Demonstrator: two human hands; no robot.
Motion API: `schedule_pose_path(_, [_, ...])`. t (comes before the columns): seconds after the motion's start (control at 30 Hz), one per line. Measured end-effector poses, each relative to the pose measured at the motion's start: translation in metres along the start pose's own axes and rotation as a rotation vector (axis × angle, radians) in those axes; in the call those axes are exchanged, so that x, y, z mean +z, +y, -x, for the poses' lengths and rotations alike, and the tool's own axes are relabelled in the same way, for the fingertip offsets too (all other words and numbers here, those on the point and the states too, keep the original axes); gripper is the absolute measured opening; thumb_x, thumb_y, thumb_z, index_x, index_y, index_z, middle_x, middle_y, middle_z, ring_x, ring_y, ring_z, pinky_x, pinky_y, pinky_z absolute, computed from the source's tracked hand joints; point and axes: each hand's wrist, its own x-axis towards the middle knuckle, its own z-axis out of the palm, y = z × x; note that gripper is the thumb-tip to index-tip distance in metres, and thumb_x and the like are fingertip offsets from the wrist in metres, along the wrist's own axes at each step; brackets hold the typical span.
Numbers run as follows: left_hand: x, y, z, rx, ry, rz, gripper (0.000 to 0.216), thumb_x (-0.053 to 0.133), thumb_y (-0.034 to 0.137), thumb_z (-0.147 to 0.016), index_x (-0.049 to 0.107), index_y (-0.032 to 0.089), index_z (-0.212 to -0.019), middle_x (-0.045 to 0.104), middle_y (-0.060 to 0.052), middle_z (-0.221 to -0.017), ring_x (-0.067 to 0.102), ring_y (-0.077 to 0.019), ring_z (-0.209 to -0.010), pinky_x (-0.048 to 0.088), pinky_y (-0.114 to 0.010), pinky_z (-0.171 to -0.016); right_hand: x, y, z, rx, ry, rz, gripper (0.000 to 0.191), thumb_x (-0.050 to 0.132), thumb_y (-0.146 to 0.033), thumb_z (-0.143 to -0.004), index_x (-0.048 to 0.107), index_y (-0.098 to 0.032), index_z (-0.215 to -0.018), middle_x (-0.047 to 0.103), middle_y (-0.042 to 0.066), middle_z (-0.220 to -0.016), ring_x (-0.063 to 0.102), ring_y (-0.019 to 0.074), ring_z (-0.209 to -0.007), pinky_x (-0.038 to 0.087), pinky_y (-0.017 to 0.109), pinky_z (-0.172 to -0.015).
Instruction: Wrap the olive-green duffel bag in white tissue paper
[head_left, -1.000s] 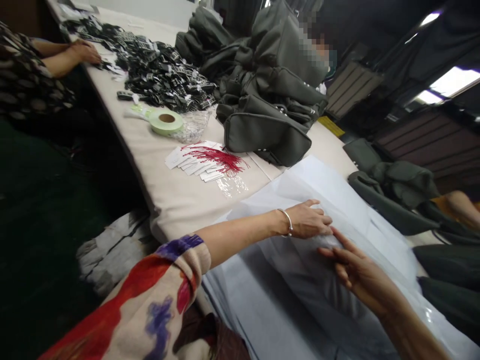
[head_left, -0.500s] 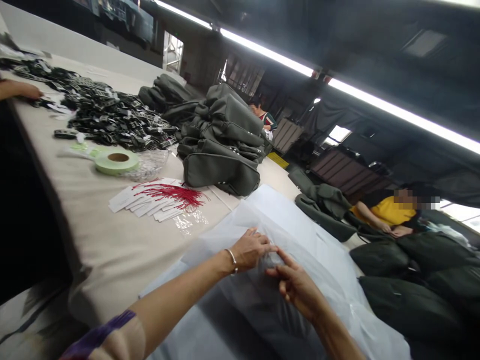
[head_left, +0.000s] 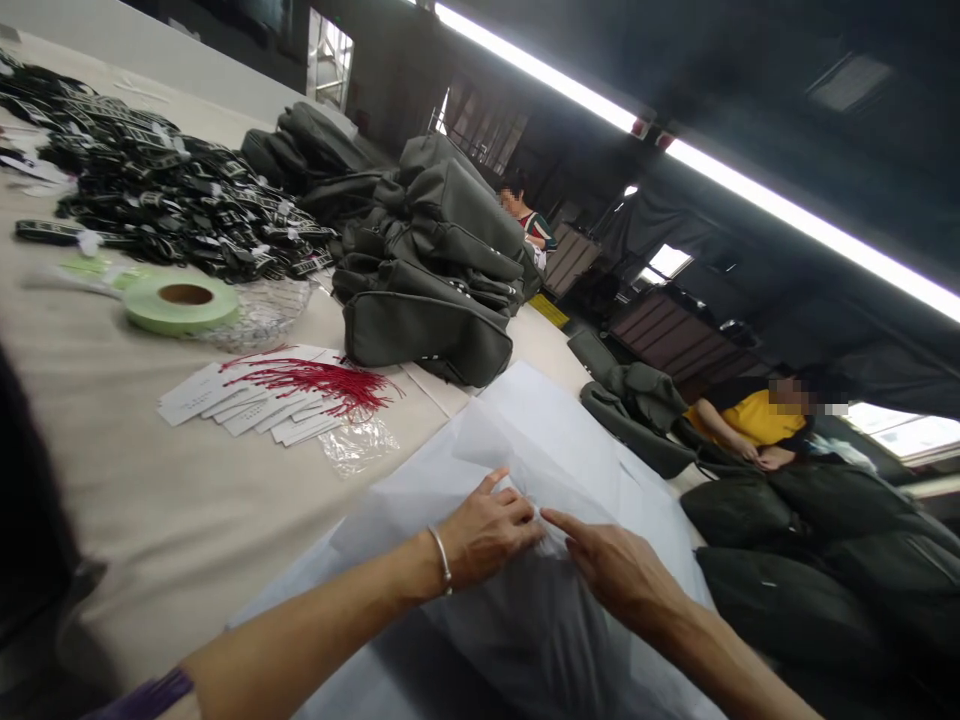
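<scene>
My left hand (head_left: 487,530), with a silver bangle on the wrist, rests on a stack of thin white tissue paper (head_left: 555,440), its fingers curled and pinching a sheet. Beside it, my right hand (head_left: 611,570) lies on the same paper with its index finger stretched toward the left hand's fingertips. Both hands meet at one spot on the top sheet. Something dark shows through the translucent paper below my hands.
White hang tags with red strings (head_left: 281,395) lie left of the paper. A green tape roll (head_left: 180,303), a pile of black straps (head_left: 157,205) and stacked dark green bags (head_left: 435,290) stand further back. More bags (head_left: 810,580) lie at right, beside a seated person in yellow (head_left: 757,425).
The view swung up and to the right, so the person at the far left has left the frame. My hands stayed on the tissue paper and drew closer together.
</scene>
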Motion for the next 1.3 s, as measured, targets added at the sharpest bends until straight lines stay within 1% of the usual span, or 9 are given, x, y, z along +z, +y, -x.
schedule_pose_path(0.13, [-0.002,0.001,0.003,0.007,0.015,-0.002,0.022,0.049,0.018,-0.093,0.055,0.024,-0.114,0.060,0.000,-0.098,0.056,-0.0168,-0.095,0.016,-0.050,-0.115,-0.008,0.030,-0.007,-0.346,0.113,0.419,0.064,0.041,-0.003,-0.085,0.040,-0.033,-0.141,0.066,-0.001,-0.076,0.060,0.0148,-0.057,0.038,0.026,-0.052])
schedule_pose_path(0.27, [-0.003,0.002,0.005,0.002,0.019,0.021,0.022,0.051,0.019,-0.092,0.056,0.022,-0.113,0.060,-0.001,-0.098,0.055,-0.0174,-0.098,0.012,-0.051,-0.116,-0.006,0.060,-0.020,-0.579,0.203,0.575,0.073,0.044,0.000,-0.082,0.031,-0.032,-0.146,0.065,0.006,-0.110,0.063,0.0190,-0.083,0.048,0.037,-0.080])
schedule_pose_path(0.43, [-0.004,0.003,0.006,0.009,0.020,0.037,0.025,0.048,0.019,-0.094,0.055,0.020,-0.118,0.063,-0.004,-0.102,0.055,-0.0179,-0.103,0.011,-0.052,-0.117,0.008,0.089,-0.037,-0.723,0.267,0.549,0.075,0.049,-0.004,-0.083,0.024,-0.032,-0.148,0.037,0.008,-0.150,0.043,0.0267,-0.130,0.034,0.051,-0.108])
schedule_pose_path(0.6, [-0.009,-0.001,0.003,0.062,0.035,-0.005,0.027,0.044,0.021,-0.096,0.057,0.020,-0.119,0.050,-0.006,-0.140,0.041,-0.0208,-0.130,0.012,-0.048,-0.119,0.017,0.102,-0.052,-0.802,0.194,0.448,0.067,0.046,-0.010,-0.089,0.026,-0.036,-0.147,0.028,0.002,-0.155,0.028,0.0253,-0.140,0.029,0.054,-0.113])
schedule_pose_path(0.73, [-0.008,-0.006,0.000,0.093,0.017,0.012,0.029,0.042,0.022,-0.097,0.057,0.019,-0.121,0.056,-0.005,-0.135,0.034,-0.0216,-0.137,0.011,-0.051,-0.120,0.021,0.121,-0.062,-0.823,0.167,0.332,0.068,0.046,-0.008,-0.088,0.028,-0.038,-0.145,0.028,0.000,-0.155,0.027,0.0236,-0.141,0.027,0.054,-0.115])
schedule_pose_path(0.9, [-0.006,-0.007,0.001,0.078,0.001,0.049,0.028,0.042,0.021,-0.097,0.058,0.018,-0.120,0.060,-0.004,-0.130,0.045,-0.0212,-0.129,0.010,-0.053,-0.120,0.015,0.157,-0.065,-0.712,0.182,0.400,0.072,0.042,-0.002,-0.085,0.027,-0.037,-0.147,0.030,-0.002,-0.154,0.028,0.0211,-0.141,0.017,0.051,-0.119])
schedule_pose_path(1.03, [-0.008,-0.006,0.003,0.072,-0.006,0.074,0.030,0.044,0.023,-0.096,0.056,0.018,-0.124,0.059,-0.003,-0.132,0.048,-0.0200,-0.126,0.011,-0.053,-0.120,0.015,0.125,-0.061,-0.305,0.360,0.109,0.067,0.051,-0.031,-0.091,0.020,-0.030,-0.150,0.024,0.006,-0.156,0.024,0.0275,-0.142,0.015,0.056,-0.117])
schedule_pose_path(1.17, [-0.010,-0.006,0.000,0.064,-0.022,0.075,0.029,0.043,0.020,-0.097,0.056,0.018,-0.122,0.062,-0.003,-0.127,0.046,-0.0188,-0.127,0.009,-0.051,-0.121,0.023,0.067,-0.063,-0.089,0.032,-0.353,0.083,0.054,-0.059,-0.085,0.017,-0.025,-0.151,0.020,0.010,-0.157,0.017,0.0299,-0.144,0.018,0.056,-0.116])
schedule_pose_path(1.3, [-0.009,-0.007,-0.001,0.064,-0.050,0.085,0.028,0.045,0.018,-0.096,0.056,0.020,-0.122,0.063,-0.003,-0.123,0.048,-0.0181,-0.125,0.012,-0.051,-0.120,0.019,0.053,-0.068,0.012,-0.185,-0.669,0.092,0.056,-0.066,-0.080,0.020,-0.019,-0.151,0.019,0.012,-0.157,0.019,0.0286,-0.143,0.017,0.051,-0.117])
